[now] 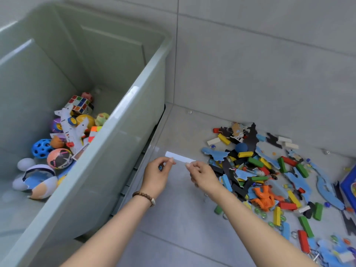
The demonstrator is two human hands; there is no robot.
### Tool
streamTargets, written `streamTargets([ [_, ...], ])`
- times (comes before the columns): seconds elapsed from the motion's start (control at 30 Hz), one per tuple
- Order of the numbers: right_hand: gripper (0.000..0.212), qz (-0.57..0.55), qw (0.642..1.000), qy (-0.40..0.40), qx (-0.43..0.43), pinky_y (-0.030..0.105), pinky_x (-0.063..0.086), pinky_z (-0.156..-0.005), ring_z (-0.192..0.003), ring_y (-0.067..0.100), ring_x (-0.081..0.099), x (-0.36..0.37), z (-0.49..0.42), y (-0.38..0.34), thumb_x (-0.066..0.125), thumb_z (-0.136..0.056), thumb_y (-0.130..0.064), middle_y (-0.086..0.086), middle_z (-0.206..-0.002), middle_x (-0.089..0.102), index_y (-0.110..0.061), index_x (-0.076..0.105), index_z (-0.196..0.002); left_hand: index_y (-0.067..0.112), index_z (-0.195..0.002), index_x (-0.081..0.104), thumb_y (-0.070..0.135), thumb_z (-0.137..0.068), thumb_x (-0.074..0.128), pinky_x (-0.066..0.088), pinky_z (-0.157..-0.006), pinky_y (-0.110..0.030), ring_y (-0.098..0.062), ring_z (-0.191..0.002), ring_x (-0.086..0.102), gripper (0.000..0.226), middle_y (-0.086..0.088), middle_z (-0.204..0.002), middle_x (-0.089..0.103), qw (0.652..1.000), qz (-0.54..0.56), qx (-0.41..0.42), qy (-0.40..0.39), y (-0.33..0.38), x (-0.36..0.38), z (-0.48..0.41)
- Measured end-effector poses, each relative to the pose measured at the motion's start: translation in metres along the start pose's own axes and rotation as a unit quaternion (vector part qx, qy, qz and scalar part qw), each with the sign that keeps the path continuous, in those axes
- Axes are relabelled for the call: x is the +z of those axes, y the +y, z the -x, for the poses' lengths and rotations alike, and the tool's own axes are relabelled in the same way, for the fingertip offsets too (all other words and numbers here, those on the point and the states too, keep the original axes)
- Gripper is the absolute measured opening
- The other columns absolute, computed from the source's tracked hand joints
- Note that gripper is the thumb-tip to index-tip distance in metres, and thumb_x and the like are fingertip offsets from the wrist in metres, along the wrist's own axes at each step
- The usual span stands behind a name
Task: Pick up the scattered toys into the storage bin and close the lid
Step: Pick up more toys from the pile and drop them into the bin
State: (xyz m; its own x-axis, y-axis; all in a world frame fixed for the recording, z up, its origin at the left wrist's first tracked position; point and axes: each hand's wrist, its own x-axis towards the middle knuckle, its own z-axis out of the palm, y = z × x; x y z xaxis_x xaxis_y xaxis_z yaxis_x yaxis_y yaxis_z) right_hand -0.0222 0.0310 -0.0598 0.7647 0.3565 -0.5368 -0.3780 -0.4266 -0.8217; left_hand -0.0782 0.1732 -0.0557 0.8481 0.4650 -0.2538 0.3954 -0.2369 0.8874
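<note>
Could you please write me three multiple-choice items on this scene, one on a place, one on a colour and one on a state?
1. Where is the puzzle cube? A on the floor; B in the storage bin; C in a hand.
2. What colour is the holed ball? A red; B white; C blue.
3. How is the bin's top? A open; B covered by a lid; C taped shut.
Key: 1 B, it lies among the toys inside the bin's walls; 2 C, its shell is plainly blue; 3 A, the inside shows from above with no lid over it.
</note>
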Motion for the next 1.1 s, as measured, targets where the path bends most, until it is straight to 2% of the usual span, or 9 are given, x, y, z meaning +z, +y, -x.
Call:
streamTargets([
  [0.2,0.02,-0.145,0.988,-0.041,-0.01,0.018,0.026,-0.041,-0.05,0.011,0.035,-0.05,0.053,-0.147,0.041,-0.097,-0.018,0.001,-0.063,0.044,-0.012,0.053,-0.083,0.018,-0.073,0.063,0.027,-0.094,0.052,0.023,-0.045,-0.016,-0.005,-0.044,0.028,0.025,0.009,-0.05,0.031,0.985,0.027,0.167,-0.018,0.153,-0.062,0.027],
  [0.33,0.028,-0.084,0.99,-0.082,-0.081,0.018,0.03,-0.043,-0.052,0.011,0.037,-0.027,0.079,-0.248,0.043,-0.099,-0.026,0.0,-0.062,0.044,-0.011,0.054,-0.077,0.016,-0.072,0.06,0.03,-0.097,0.045,0.024,-0.047,-0.021,-0.006,-0.046,0.026,0.033,0.002,-0.052,0.031,0.971,-0.016,0.237,-0.015,0.217,-0.157,0.037],
  [0.47,0.027,0.093,0.973,-0.144,-0.157,0.016,0.03,-0.043,-0.049,0.01,0.037,0.057,0.078,-0.298,0.046,-0.098,-0.022,0.001,-0.062,0.043,-0.012,0.053,-0.075,0.02,-0.067,0.049,0.026,-0.101,0.035,0.027,-0.059,-0.029,-0.013,-0.058,0.041,0.037,0.002,-0.059,0.042,0.975,-0.169,0.145,0.0,0.185,-0.259,0.013],
  [0.57,0.021,0.353,0.901,-0.173,-0.186,0.02,0.038,-0.053,-0.065,0.013,0.048,0.127,0.049,-0.287,0.054,-0.094,-0.025,0.0,-0.076,0.053,-0.007,0.063,-0.09,0.02,-0.07,0.049,0.024,-0.1,0.039,0.028,-0.059,-0.029,-0.018,-0.075,0.049,0.031,0.0,-0.073,0.053,0.962,-0.267,0.017,-0.048,0.116,-0.301,-0.004],
  [0.63,0.021,0.44,0.861,-0.215,-0.136,0.023,0.04,-0.057,-0.069,0.016,0.049,0.163,0.026,-0.266,0.055,-0.092,-0.022,0.003,-0.079,0.054,-0.003,0.062,-0.093,0.015,-0.077,0.056,0.023,-0.096,0.048,0.039,-0.063,-0.027,-0.018,-0.075,0.053,0.022,-0.004,-0.079,0.059,0.956,-0.275,-0.038,-0.092,0.074,-0.312,-0.015],
  [0.7,0.013,0.475,0.843,-0.24,-0.08,0.027,0.046,-0.061,-0.07,0.023,0.052,0.188,0.007,-0.247,0.052,-0.092,-0.017,0.013,-0.079,0.052,-0.006,0.059,-0.09,0.014,-0.078,0.058,0.023,-0.093,0.055,0.045,-0.068,-0.026,-0.017,-0.072,0.054,0.017,-0.003,-0.077,0.058,0.95,-0.278,-0.066,-0.125,0.047,-0.319,-0.026],
  [0.77,0.008,0.509,0.824,-0.242,-0.056,0.036,0.053,-0.08,-0.083,0.032,0.059,0.206,-0.012,-0.235,0.053,-0.091,-0.014,0.028,-0.096,0.059,-0.011,0.059,-0.095,0.019,-0.075,0.057,0.023,-0.091,0.057,0.045,-0.073,-0.026,-0.015,-0.075,0.055,0.017,0.0,-0.079,0.06,0.943,-0.297,-0.068,-0.131,0.032,-0.323,-0.038],
  [0.93,0.038,0.543,0.8,-0.249,-0.063,0.031,0.047,-0.092,-0.109,0.022,0.055,0.218,-0.037,-0.232,0.057,-0.092,-0.021,0.007,-0.132,0.053,-0.016,0.053,-0.129,0.016,-0.117,0.059,0.026,-0.095,0.051,0.043,-0.09,-0.025,-0.017,-0.107,0.058,0.026,-0.001,-0.119,0.062,0.944,-0.306,-0.082,-0.091,0.005,-0.329,-0.05],
  [1.1,0.045,0.592,0.771,-0.19,-0.139,0.037,0.042,-0.101,-0.124,0.026,0.047,0.188,-0.019,-0.256,0.052,-0.093,-0.026,0.006,-0.14,0.046,-0.021,0.044,-0.137,0.018,-0.129,0.049,0.033,-0.097,0.044,0.043,-0.097,-0.03,-0.019,-0.117,0.053,0.036,-0.002,-0.131,0.055,0.932,-0.342,-0.082,-0.089,0.019,-0.329,-0.035],
])
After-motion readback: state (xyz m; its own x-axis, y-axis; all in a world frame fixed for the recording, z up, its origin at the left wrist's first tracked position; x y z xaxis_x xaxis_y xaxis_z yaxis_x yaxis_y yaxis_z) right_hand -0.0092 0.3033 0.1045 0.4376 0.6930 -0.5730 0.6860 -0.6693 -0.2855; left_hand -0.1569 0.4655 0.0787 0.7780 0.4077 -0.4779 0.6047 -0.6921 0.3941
